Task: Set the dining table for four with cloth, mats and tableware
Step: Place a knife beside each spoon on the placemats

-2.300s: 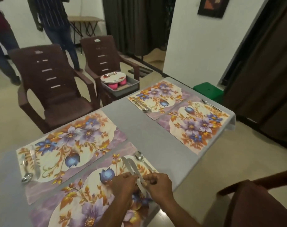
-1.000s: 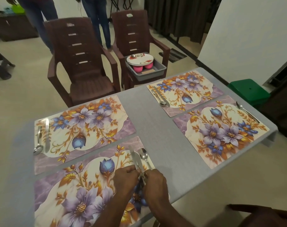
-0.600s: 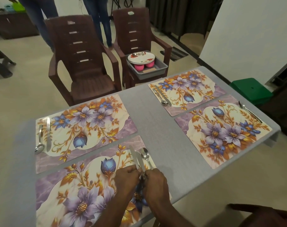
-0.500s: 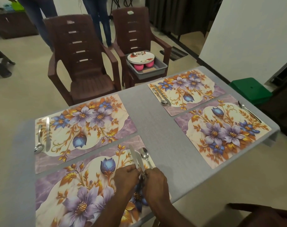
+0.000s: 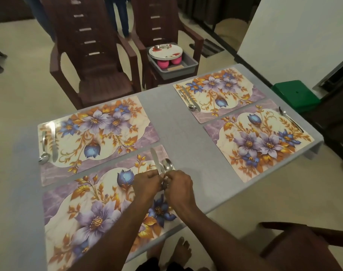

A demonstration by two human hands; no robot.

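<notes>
A grey cloth (image 5: 178, 133) covers the table, with four floral mats on it. On the near mat (image 5: 100, 208), a knife (image 5: 154, 159) and a spoon (image 5: 167, 164) lie side by side at its right end. My left hand (image 5: 147, 183) pinches the knife's handle. My right hand (image 5: 179, 185) pinches the spoon's handle right beside it, and the two hands touch. The handles are hidden under my fingers. The far left mat (image 5: 100, 130) carries a spoon and knife, as does the far right mat (image 5: 221, 90). The near right mat (image 5: 260, 141) shows only a spoon (image 5: 289, 119).
A grey tub (image 5: 186, 65) with plates (image 5: 164, 51) and pink cups sits on the right brown chair. Another brown chair (image 5: 92, 55) stands left of it. A green stool (image 5: 295, 94) is past the table's right end. A chair arm (image 5: 303, 237) is at my right.
My hands have stayed together on the cutlery at the near mat's right end. Two blades showed beside the spoon earlier; one shows now. The view has tilted down.
</notes>
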